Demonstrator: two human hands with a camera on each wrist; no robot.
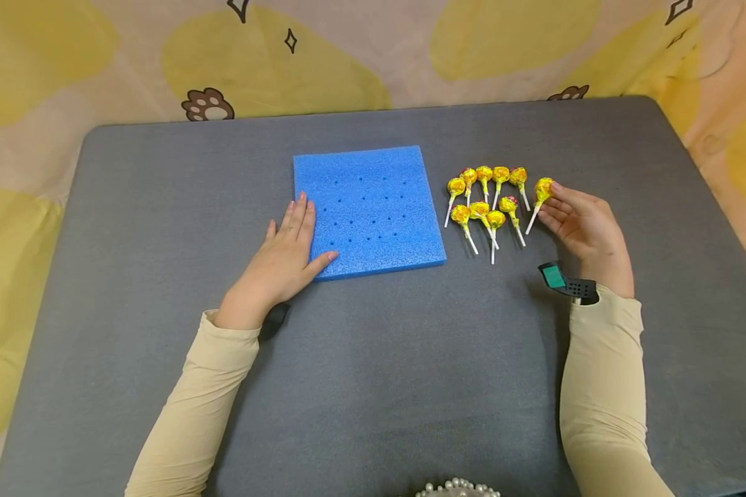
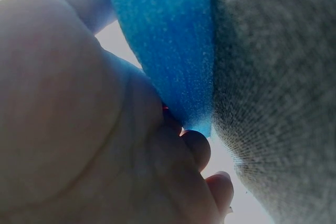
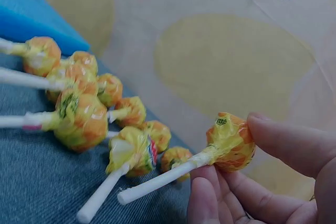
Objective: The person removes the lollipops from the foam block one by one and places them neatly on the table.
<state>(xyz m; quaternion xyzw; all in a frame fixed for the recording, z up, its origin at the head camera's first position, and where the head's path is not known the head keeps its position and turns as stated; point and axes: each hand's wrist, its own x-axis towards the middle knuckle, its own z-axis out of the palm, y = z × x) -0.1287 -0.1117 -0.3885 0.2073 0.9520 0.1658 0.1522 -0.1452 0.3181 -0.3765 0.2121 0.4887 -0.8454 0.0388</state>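
Note:
A yellow-wrapped lollipop point(image 3: 231, 142) is pinched at its candy head by my right hand point(image 1: 587, 224), its white stick pointing down and to the left. More lollipops point(image 1: 480, 212) lie in two loose rows just left of that hand. My left hand point(image 1: 280, 259) rests on the left edge of a blue foam board point(image 1: 373, 166), fingers straight and thumb spread along the near side. Rows of small holes dot the board's top. In the left wrist view the palm stands beside the board's blue side point(image 2: 173, 40).
A grey cloth-covered table point(image 1: 410, 386) bears everything. Behind it hangs a patterned yellow and beige curtain point(image 1: 348, 69). A black strap with a green patch point(image 1: 555, 277) sits at the right wrist. Some pearl-like beads point(image 1: 456, 485) show at the near edge.

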